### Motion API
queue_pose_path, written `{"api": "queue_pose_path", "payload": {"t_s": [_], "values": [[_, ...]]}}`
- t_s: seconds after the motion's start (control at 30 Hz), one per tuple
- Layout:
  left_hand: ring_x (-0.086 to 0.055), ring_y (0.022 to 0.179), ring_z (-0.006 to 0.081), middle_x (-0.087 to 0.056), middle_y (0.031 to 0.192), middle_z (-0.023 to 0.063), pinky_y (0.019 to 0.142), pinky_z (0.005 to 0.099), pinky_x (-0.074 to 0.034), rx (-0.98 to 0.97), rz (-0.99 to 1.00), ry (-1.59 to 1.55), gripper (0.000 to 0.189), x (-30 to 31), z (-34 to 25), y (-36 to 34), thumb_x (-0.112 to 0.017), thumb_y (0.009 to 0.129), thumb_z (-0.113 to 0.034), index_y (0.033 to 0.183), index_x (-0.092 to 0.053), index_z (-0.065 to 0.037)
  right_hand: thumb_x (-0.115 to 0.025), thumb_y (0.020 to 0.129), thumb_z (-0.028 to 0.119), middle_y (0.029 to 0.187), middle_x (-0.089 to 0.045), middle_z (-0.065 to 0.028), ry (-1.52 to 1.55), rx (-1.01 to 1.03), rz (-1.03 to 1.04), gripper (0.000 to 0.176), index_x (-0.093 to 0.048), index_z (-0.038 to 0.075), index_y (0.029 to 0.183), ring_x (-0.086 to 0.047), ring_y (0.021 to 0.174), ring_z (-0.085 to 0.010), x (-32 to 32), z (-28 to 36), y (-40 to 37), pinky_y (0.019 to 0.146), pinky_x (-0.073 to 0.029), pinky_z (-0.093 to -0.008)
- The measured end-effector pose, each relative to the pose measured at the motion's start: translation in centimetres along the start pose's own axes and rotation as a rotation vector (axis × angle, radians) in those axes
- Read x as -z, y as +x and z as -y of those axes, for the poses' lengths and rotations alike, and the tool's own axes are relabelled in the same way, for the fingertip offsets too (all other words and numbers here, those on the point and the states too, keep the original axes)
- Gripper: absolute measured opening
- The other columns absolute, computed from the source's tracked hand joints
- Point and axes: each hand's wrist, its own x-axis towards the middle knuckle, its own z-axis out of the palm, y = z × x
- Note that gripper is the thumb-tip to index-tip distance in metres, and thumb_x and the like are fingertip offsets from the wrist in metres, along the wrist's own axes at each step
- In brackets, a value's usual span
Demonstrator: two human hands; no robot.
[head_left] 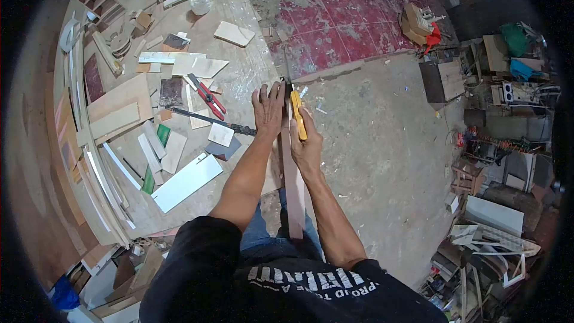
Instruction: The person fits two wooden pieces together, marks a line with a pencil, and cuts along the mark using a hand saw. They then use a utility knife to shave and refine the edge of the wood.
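My left hand (269,107) lies flat at the table's edge, its fingers stretched forward against the far end of a long pinkish board (293,191). That narrow board runs back toward my body along the table's side. My right hand (307,146) is closed round a yellow-handled tool (298,113) with a dark front end, held against the board's right side. What kind of tool it is I cannot make out. Left of my left hand lie a dark rod-like tool (209,121), a red utility knife (207,97) and a small white block (221,134).
Offcuts and a white panel (188,183) are scattered over the wooden table (251,170). A clear plastic container (199,2) stands at the far side. Concrete floor (371,143) lies to the right, with a cardboard box (417,21) and heaped scrap (496,215) beyond.
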Motion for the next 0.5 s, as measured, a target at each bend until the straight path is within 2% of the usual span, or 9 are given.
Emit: {"api": "queue_pose_path", "payload": {"t_s": [0.07, 0.1, 0.17, 0.2, 0.3, 0.37, 0.43, 0.5], "values": [[-0.034, 0.144, 0.0335, -0.044, 0.151, 0.0066, 0.118, 0.0597, -0.015, 0.010, -0.085, 0.053, 0.073, -1.3, -0.2, 0.0, -0.065, 0.089, -0.027, 0.155, -0.035, -0.013, -0.062, 0.101, 0.015, 0.118, -0.070, -0.0241, -0.045, -0.084, 0.041, 0.041, -0.056, -0.003, 0.137, -0.068, 0.107, -0.0218, 0.0, 1.4, 0.4, 0.091, -0.053, -0.0340], [-0.033, 0.145, 0.0337, -0.043, 0.152, 0.0058, 0.116, 0.0636, -0.014, 0.016, -0.052, 0.051, 0.069, -1.7, -0.5, 0.3, -0.062, 0.091, -0.026, 0.154, -0.037, -0.015, -0.062, 0.101, 0.015, 0.118, -0.070, -0.0241, -0.043, -0.073, 0.039, 0.041, -0.056, -0.003, 0.137, -0.068, 0.107, -0.0218, -0.1, 1.1, 1.0, 0.091, -0.053, -0.0340], [-0.034, 0.143, 0.0339, -0.044, 0.151, 0.0050, 0.115, 0.0647, -0.014, 0.043, -0.044, -0.043, 0.064, -0.7, -1.0, 0.5, -0.058, 0.092, -0.024, 0.153, -0.039, -0.015, -0.063, 0.101, 0.016, 0.118, -0.070, -0.0240, -0.027, -0.063, -0.060, 0.042, -0.056, -0.003, 0.137, -0.069, 0.105, -0.0224, 0.4, -1.3, 0.3, 0.090, -0.054, -0.0337], [-0.034, 0.143, 0.0339, -0.044, 0.151, 0.0050, 0.115, 0.0647, -0.014, 0.048, -0.041, -0.051, 0.064, -0.7, -1.0, 0.7, -0.058, 0.092, -0.024, 0.153, -0.039, -0.015, -0.063, 0.098, 0.010, 0.109, -0.072, -0.0246, -0.097, 0.170, -0.135, 0.042, -0.055, -0.003, 0.138, -0.071, 0.091, -0.0188, 0.4, -3.7, -0.1, 0.076, -0.055, -0.0327], [-0.035, 0.142, 0.0346, -0.045, 0.151, 0.0051, 0.114, 0.0643, -0.015, 0.047, -0.076, -0.102, 0.061, -0.7, -1.0, 1.4, -0.055, 0.093, -0.024, 0.151, -0.041, -0.015, -0.063, 0.098, 0.009, 0.112, -0.072, -0.0253, -0.012, 0.055, -0.086, 0.044, -0.054, -0.002, 0.140, -0.072, 0.093, -0.0195, 0.1, -9.9, -3.4, 0.079, -0.056, -0.0336], [-0.036, 0.141, 0.0344, -0.046, 0.149, 0.0053, 0.114, 0.0636, -0.015, 0.026, -0.108, -0.025, 0.057, -0.9, -1.0, 0.7, -0.053, 0.093, -0.023, 0.149, -0.044, -0.014, -0.062, 0.098, 0.008, 0.114, -0.071, -0.0255, -0.092, 0.101, -0.074, 0.046, -0.053, -0.002, 0.141, -0.072, 0.096, -0.0210, 0.9, -2.3, -3.5, 0.081, -0.056, -0.0343], [-0.035, 0.141, 0.0343, -0.046, 0.149, 0.0051, 0.114, 0.0632, -0.015, 0.025, -0.124, 0.024, 0.055, -1.9, -0.9, 1.1, -0.051, 0.096, -0.024, 0.149, -0.044, -0.014, -0.062, 0.098, 0.009, 0.112, -0.072, -0.0252, -0.171, 0.012, -0.054, 0.044, -0.055, -0.002, 0.140, -0.072, 0.097, -0.0218, 1.9, 1.3, -5.1, 0.081, -0.056, -0.0342], [-0.035, 0.141, 0.0342, -0.045, 0.150, 0.0051, 0.114, 0.0624, -0.014, 0.043, -0.101, -0.071, 0.053, -1.5, -1.0, 0.8, -0.049, 0.098, -0.027, 0.149, -0.044, -0.014, -0.062, 0.098, 0.010, 0.112, -0.072, -0.0253, -0.154, 0.009, -0.035, 0.042, -0.056, -0.002, 0.139, -0.072, 0.097, -0.0231, 4.2, 3.7, -6.1, 0.081, -0.056, -0.0343]]}}
